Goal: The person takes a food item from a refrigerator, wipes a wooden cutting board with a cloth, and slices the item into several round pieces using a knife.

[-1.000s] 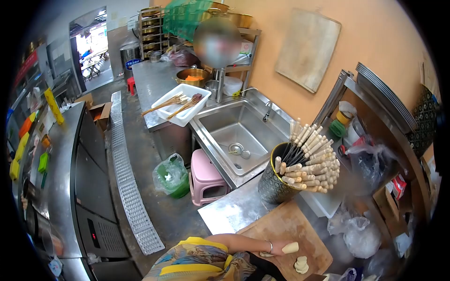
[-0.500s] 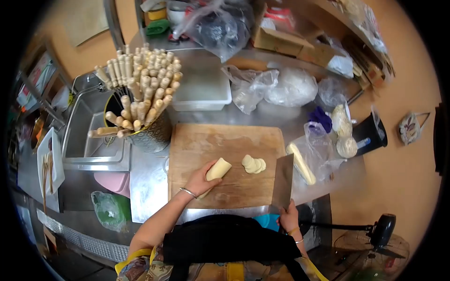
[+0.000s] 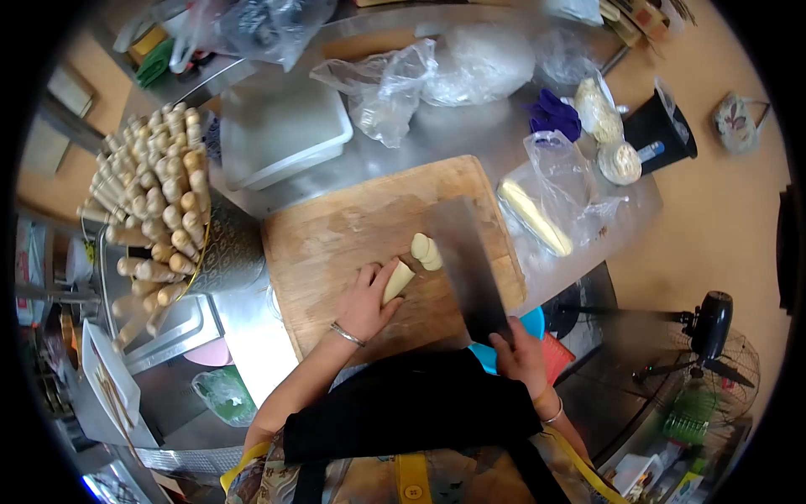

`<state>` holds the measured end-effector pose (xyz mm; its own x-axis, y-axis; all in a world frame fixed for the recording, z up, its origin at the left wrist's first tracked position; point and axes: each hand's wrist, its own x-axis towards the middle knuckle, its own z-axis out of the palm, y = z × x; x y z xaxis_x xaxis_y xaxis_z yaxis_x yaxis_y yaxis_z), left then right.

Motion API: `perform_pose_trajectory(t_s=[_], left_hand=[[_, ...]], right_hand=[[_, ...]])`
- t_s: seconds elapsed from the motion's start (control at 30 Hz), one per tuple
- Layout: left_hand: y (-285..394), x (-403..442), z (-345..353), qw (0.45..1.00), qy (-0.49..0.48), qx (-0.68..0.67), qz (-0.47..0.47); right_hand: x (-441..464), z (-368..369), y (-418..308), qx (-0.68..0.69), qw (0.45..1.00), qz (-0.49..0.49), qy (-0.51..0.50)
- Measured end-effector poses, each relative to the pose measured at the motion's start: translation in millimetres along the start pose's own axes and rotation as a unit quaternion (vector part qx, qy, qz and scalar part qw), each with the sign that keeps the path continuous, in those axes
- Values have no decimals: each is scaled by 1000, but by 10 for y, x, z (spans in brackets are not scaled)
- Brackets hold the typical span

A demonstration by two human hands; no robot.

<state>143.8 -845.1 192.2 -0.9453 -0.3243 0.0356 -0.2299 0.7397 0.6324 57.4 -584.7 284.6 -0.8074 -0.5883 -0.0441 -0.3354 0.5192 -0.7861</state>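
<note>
On the wooden cutting board [image 3: 336, 218], my left hand [image 3: 363, 304] is closed round a pale, peeled cylindrical piece [image 3: 397, 282], whose cut end points up and right. Just right of that end lie several overlapping round slices [image 3: 426, 251]. My right hand [image 3: 519, 357] grips the handle of a large cleaver [image 3: 470, 269] at the board's near right edge. The blade, blurred, extends over the board to the right of the slices. Another long pale piece [image 3: 535, 218] lies in clear plastic right of the board.
A patterned bucket [image 3: 225, 244] of wooden-handled skewers stands left of the board. Behind are a white tray [image 3: 285, 126] and plastic bags [image 3: 478, 67]. A black container [image 3: 659, 134] stands at the back right, a fan [image 3: 714, 328] at the lower right.
The view has turned down onto the board. The cleaver has moved from the board's right edge leftward, close to the slices. My left hand still holds the pale piece.
</note>
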Motion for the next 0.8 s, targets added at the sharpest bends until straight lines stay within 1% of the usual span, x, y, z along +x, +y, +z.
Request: perform_pose_trajectory(t_s=[0.03, 0.1, 0.13, 0.17, 0.2, 0.23, 0.3, 0.33, 0.4, 0.43, 0.5, 0.53, 0.57, 0.6, 0.63, 0.67, 0.7, 0.73, 0.8], left_hand=[[-17, 23, 28, 1000, -11, -1, 2], [-58, 56, 56, 995, 23, -9, 96], [-45, 56, 70, 995, 12, -9, 98], [-11, 36, 71, 997, 7, -29, 75], [5, 32, 83, 997, 2, -49, 51], [-12, 39, 112, 997, -6, -49, 52], [-33, 49, 137, 997, 38, -11, 58], [-7, 60, 119, 998, 32, -10, 57], [76, 75, 66, 997, 39, 70, 12], [47, 81, 69, 997, 34, 70, 9], [-20, 125, 42, 999, -13, 43, -31], [-17, 138, 4, 998, -19, 44, -31], [7, 145, -51, 999, -33, 2, -32], [24, 159, -85, 998, -46, -40, -33], [11, 151, -67, 997, -52, -40, -34], [2, 133, -37, 998, -49, -27, -11], [2, 118, -15, 999, -45, -15, 12], [27, 111, 3, 999, -48, -17, 10], [92, 123, 22, 998, 43, 43, 33]], right_hand=[[20, 36, 17, 2, 1000, 10, 2], [49, 112, 61, -63, 996, 4, -65], [105, 95, 4, -83, 992, -1, -91], [136, 97, -8, -78, 993, 8, -89], [164, 98, -4, -91, 989, 13, -112], [189, 92, 2, -104, 985, 18, -137], [235, 71, -13, -104, 983, 32, -147], [257, 78, -11, -107, 981, 38, -154], [289, 105, 23, -95, 982, 52, -156], [299, 111, 42, -87, 982, 61, -157], [314, 121, 76, -89, 981, 65, -159], [313, 129, 90, -91, 981, 65, -159], [313, 125, 98, -89, 980, 70, -161], [312, 120, 95, -92, 982, 53, -159], [303, 123, 93, -95, 982, 37, -157], [299, 131, 95, -94, 982, 41, -159], [299, 140, 92, -107, 981, 24, -160], [293, 147, 90, -122, 979, 6, -162], [286, 187, 129, -145, 974, -7, -171]])
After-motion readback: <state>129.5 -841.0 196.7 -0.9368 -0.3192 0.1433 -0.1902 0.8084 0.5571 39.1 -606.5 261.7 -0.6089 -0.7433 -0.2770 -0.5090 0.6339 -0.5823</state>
